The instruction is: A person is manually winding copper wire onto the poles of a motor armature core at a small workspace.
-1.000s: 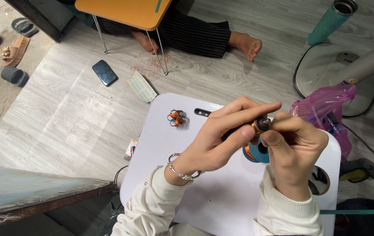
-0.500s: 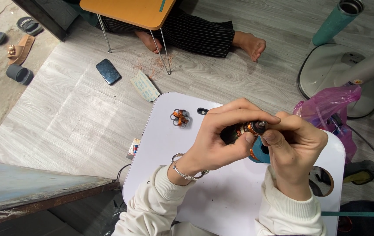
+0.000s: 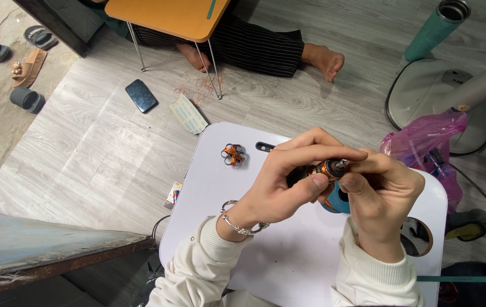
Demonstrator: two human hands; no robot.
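Both hands meet at the centre right of the frame, above the white worktop. The left hand is closed around a small copper-wound motor rotor, thumb under it and fingers over it; the right hand pinches its metal shaft end. Compared with a second ago, the rotor sits a little lower and more level between the fingertips, so the hands appear to be turning it. A second copper-wound piece lies on the worktop's upper left, and a blue tape roll sits below the hands.
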